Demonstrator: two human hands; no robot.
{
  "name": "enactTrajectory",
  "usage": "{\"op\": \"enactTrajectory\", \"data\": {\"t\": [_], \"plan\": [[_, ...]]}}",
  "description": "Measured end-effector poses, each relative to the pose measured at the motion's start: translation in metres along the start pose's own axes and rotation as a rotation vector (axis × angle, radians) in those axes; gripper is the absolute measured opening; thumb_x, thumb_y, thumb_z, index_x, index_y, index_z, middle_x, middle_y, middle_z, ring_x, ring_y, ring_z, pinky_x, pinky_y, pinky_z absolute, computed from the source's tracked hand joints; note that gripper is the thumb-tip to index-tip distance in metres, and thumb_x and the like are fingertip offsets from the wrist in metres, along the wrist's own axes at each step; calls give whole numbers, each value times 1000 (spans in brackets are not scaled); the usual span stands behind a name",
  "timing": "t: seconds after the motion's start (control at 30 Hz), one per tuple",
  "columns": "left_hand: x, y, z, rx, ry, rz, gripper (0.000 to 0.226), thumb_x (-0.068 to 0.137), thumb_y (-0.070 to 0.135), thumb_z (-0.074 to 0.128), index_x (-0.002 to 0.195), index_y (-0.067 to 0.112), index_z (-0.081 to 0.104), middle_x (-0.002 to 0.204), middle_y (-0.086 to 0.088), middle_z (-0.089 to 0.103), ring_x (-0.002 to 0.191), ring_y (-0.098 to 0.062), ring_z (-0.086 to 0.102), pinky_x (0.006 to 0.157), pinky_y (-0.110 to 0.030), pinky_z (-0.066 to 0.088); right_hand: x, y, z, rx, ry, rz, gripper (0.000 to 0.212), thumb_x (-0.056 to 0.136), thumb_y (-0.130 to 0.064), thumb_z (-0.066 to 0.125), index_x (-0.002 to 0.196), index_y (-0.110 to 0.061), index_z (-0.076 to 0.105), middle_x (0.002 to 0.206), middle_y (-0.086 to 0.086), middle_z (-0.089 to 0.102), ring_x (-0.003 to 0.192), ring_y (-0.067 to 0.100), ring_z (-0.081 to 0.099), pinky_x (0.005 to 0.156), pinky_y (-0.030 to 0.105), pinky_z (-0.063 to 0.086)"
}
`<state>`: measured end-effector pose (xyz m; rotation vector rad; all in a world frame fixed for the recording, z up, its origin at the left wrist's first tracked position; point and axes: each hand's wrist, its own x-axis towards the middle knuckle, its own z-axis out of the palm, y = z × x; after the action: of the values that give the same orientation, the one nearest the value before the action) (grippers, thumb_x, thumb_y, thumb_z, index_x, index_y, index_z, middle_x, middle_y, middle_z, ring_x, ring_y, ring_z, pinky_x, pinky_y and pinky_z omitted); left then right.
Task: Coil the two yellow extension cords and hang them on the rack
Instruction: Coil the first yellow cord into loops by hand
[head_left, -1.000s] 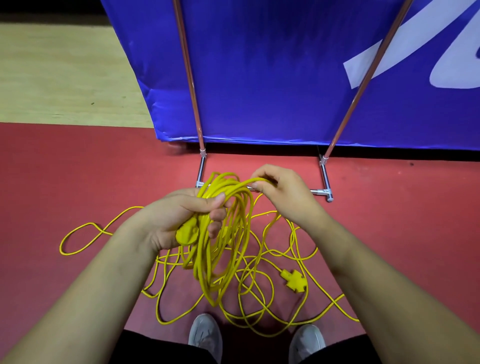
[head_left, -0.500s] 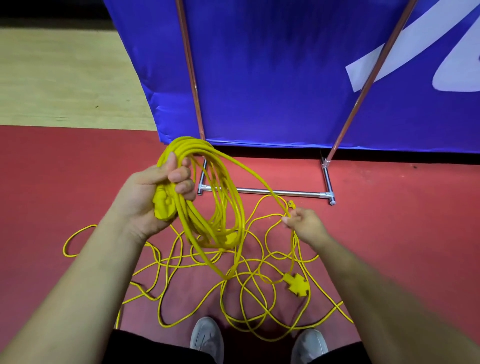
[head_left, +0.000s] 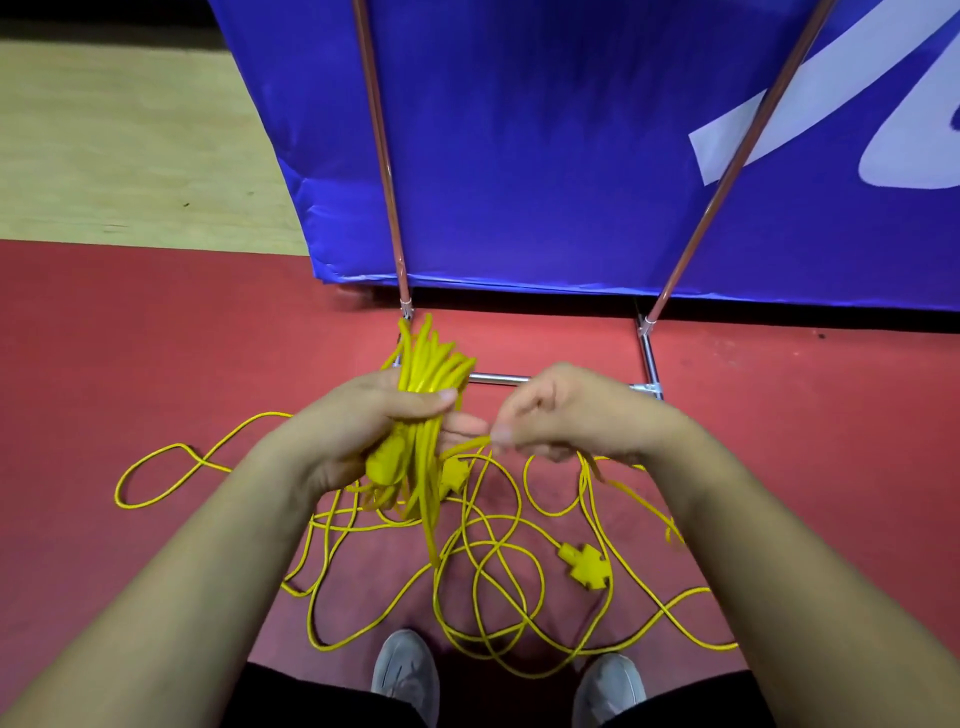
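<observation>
Left grip (head_left: 363, 431) is wrapped tight round the coiled bundle (head_left: 431, 364) of yellow cord, a plug end tucked against the palm, held just in front of the rack (head_left: 647, 358)'s bottom bar. Right grip (head_left: 566, 415) pinches the running strand (head_left: 465, 447) beside it. The trouble, to my eye, is the loose cord (head_left: 483, 587) sprawled on the floor on the near side of the rack. Its loops cross each other and pass close by the shoes (head_left: 405, 670), so a quick pull could cinch a knot or catch a foot. The socket block (head_left: 582, 567) might snag in a loop too.
</observation>
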<state>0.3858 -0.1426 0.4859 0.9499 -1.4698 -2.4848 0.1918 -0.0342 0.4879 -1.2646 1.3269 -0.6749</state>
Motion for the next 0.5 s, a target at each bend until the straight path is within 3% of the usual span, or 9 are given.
{"op": "enactTrajectory", "data": {"t": [0.1, 0.17, 0.23, 0.3, 0.37, 0.5], "plan": [[-3, 1, 8, 52, -65, -18, 18, 77, 11, 67, 92, 1, 64, 73, -16, 66, 62, -27, 66, 56, -36, 57, 3, -1, -3, 213, 182, -127, 9, 89, -12, 65, 81, -7, 67, 52, -5, 47, 49, 11, 34, 49, 26, 24], [-4, 5, 8, -85, -86, -20, 18, 70, 11, 74, 84, 8, 62, 61, -8, 56, 52, -22, 58, 50, -30, 52, 6, 13, -8, 153, 242, -109, 9, 89, -13, 65, 82, -7, 65, 53, -7, 52, 49, 11, 40, 50, 25, 28], [-4, 10, 2, -236, -89, -9, 37, 58, 16, 84, 85, 12, 58, 60, -3, 51, 51, -18, 54, 49, -26, 49, 5, 37, -16, 10, 319, -43, 15, 90, -17, 65, 84, -4, 66, 60, -1, 59, 57, 12, 50, 55, 24, 37], [-5, 12, -5, -283, -60, 3, 45, 53, 19, 87, 87, 12, 58, 61, -2, 51, 51, -18, 55, 50, -25, 49, 3, 59, -23, 131, 404, 16, 10, 92, -13, 62, 86, -6, 67, 69, 6, 64, 63, 12, 57, 64, 22, 43], [-5, 10, -5, -204, -31, -20, 37, 55, 18, 86, 82, 11, 62, 63, -5, 57, 52, -19, 59, 50, -26, 52, 3, 71, -25, 274, 495, 33, 11, 93, -9, 60, 85, -12, 67, 69, 5, 64, 58, 13, 56, 62, 25, 42], [0, 4, 7, -110, 61, -76, 10, 75, 13, 61, 80, 5, 63, 71, -16, 71, 53, -23, 67, 45, -30, 55, 12, 58, -19, 179, 523, -41, 13, 92, -12, 63, 81, -15, 70, 62, 1, 55, 54, 10, 41, 54, 24, 34]]}}
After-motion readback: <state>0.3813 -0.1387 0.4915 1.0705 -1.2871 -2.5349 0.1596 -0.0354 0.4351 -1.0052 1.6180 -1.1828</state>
